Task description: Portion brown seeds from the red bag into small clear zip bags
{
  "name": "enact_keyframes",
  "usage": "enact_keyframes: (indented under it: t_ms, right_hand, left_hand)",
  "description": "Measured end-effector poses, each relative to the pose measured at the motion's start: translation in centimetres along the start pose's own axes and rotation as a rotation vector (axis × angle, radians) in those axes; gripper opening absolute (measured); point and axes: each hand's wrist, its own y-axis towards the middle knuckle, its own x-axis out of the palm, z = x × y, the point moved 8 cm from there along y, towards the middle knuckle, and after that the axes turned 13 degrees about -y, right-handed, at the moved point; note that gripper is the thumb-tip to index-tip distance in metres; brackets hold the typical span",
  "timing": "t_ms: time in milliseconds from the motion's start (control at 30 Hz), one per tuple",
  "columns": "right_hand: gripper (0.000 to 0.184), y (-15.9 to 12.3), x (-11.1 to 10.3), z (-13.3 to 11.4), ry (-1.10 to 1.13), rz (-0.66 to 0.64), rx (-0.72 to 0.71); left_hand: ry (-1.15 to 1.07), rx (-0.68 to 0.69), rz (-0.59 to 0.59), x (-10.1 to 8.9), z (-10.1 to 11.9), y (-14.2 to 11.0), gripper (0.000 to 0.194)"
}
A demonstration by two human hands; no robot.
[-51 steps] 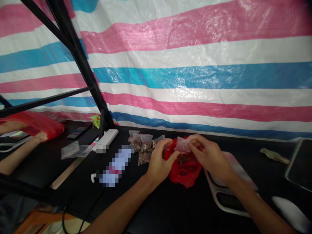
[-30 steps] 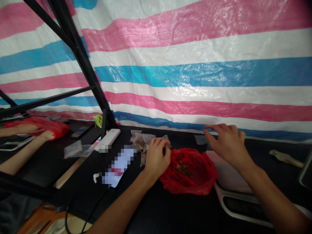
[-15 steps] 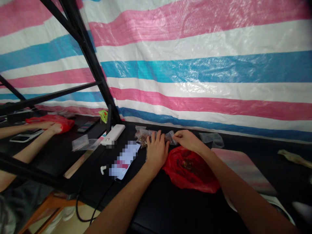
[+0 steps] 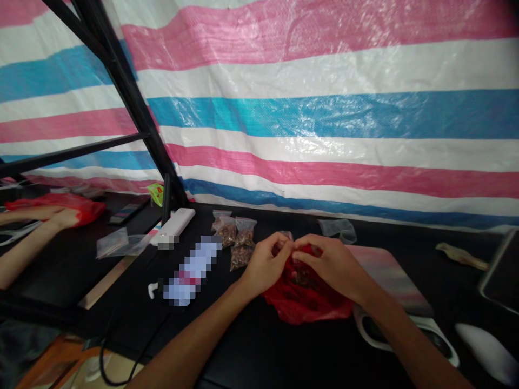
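My left hand (image 4: 265, 266) and my right hand (image 4: 332, 266) meet above the red plastic bag (image 4: 308, 310), fingertips pinched together. Between them a small clear zip bag (image 4: 286, 235) shows in part; the fingers hide most of it. Inside the open red bag lie dark brown dried pieces (image 4: 300, 277). Left of my left hand, several small zip bags (image 4: 244, 233) filled with brown bits lie in a cluster. Close to my right forearm is a scale (image 4: 383, 270) with a shiny plate and a white base.
A phone (image 4: 193, 270), a white power bank (image 4: 174, 227) and a white earphone (image 4: 152, 290) lie left. Flat clear bags (image 4: 338, 229) lie behind my right hand. A black frame post (image 4: 133, 108) rises at left, beyond which another person's arm (image 4: 36, 240) reaches into a red bag.
My left hand has left the filled zip bags and moved right to meet my right hand. Both now pinch a small bag over the red one. The view has shifted slightly rightward.
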Motion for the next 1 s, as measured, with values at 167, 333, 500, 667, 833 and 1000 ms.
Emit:
enact_keyframes:
  t_ms: [167, 333, 500, 667, 833, 1000]
  right_hand:
    - [0.024, -0.7, 0.2, 0.3, -0.075, -0.019, -0.017]
    - [0.020, -0.7, 0.0, 0.2, -0.118, -0.001, -0.025]
    - [0.019, -0.8, -0.1, -0.1, -0.160, 0.004, -0.019]
    - [0.020, -0.9, 0.0, 0.0, -0.162, 0.024, 0.014]
    - [0.020, -0.9, 0.1, 0.4, -0.169, 0.030, 0.019]
    - [0.010, -0.9, -0.1, -0.5, -0.286, 0.062, -0.013]
  left_hand:
    - [-0.009, -0.005, -0.026, 0.2, 0.0, 0.0, 0.022]
    - [0.033, 0.015, -0.025, 0.1, 0.0, 0.1, 0.017]
    - [0.080, 0.030, -0.044, 0.1, -0.1, 0.0, 0.020]
    - [0.150, 0.054, -0.058, 0.0, 0.4, -0.1, 0.021]
    - [0.161, 0.039, -0.070, -0.1, 0.6, -0.1, 0.022]
    - [0.265, 0.084, -0.066, 0.3, 0.9, -0.3, 0.012]
